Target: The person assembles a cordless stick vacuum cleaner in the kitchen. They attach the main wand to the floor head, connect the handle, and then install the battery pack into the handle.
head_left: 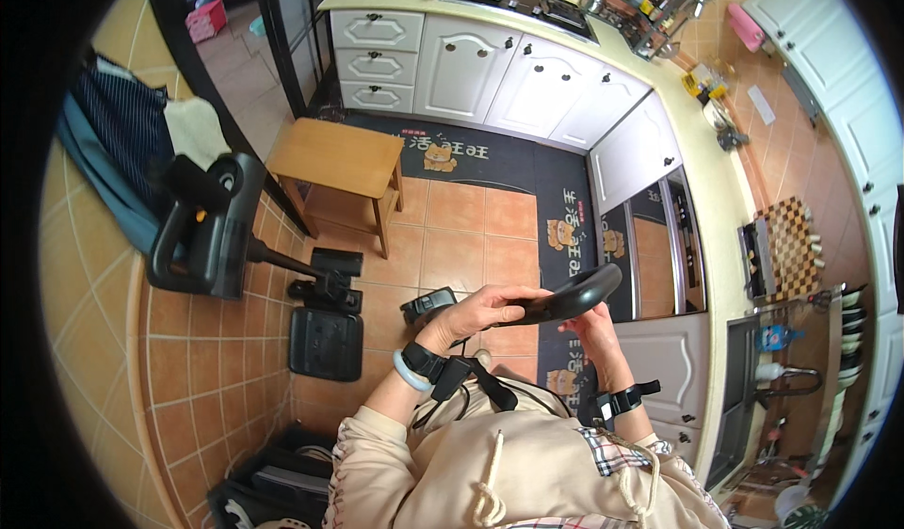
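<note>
I hold a smooth black handle (pixel 570 298) with a rounded, loop-like end in front of my body. My left hand (pixel 476 314) is closed round its left part, thumb and fingers wrapped over it. Under the loop's right end, my right hand (pixel 596 336) touches it with curled fingers, partly hidden behind it. Below my left hand, near the floor, is a dark grey device (pixel 428 305); whether it joins the handle is hidden. Dark bands with small boxes sit on both wrists, and a pale bracelet (pixel 410 371) is on the left one.
A black upright floor cleaner (pixel 217 228) stands at left above its dark base tray (pixel 325 343). Beyond it is a wooden stool (pixel 339 157). Dark printed mats (pixel 508 157) line the white cabinets. The counter (pixel 673 87) runs along the back and right, with a stove and sink.
</note>
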### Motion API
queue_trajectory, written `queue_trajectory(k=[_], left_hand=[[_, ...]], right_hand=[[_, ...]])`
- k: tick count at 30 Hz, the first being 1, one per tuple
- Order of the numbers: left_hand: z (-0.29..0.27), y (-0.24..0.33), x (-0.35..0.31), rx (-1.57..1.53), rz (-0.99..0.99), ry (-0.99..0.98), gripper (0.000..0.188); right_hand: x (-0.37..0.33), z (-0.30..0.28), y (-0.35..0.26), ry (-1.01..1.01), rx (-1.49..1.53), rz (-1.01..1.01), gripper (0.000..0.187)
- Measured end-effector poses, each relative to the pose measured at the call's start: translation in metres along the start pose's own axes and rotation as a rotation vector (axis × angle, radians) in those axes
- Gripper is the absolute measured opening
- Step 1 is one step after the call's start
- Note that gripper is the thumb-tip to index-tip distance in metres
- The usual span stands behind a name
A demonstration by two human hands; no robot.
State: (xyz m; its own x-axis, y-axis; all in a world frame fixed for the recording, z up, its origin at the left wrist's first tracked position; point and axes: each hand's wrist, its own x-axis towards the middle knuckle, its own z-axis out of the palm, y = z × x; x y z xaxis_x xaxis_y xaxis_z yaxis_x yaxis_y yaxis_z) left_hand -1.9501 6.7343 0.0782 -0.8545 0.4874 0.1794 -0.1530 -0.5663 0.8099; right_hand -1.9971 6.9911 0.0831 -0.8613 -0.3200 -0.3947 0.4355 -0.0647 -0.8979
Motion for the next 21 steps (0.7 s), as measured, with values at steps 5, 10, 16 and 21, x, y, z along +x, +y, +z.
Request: queue_trajectory(k=[5,10,16,21], left_hand=[[0.002,0.005,0.007,0.136,0.112,-0.049,0.060],[0.020,0.022,0.017,0.191,0.147,-0.003,0.048],[0.025,0.011,0.021,0.078,0.161,-0.014,0.045],[0.023,0.014,0.021,0.186,0.144,-0.020,0.045]], right_hand=[[0.002,0.005,0.003,0.007,0.013,0.001,0.018],[0.001,0.021,0.002,0.082,-0.029,-0.031,0.023],[-0.005,0.028,0.003,0.029,-0.029,-0.048,0.027],[-0.003,0.021,0.013,0.047,-0.043,-0.073,0.026]])
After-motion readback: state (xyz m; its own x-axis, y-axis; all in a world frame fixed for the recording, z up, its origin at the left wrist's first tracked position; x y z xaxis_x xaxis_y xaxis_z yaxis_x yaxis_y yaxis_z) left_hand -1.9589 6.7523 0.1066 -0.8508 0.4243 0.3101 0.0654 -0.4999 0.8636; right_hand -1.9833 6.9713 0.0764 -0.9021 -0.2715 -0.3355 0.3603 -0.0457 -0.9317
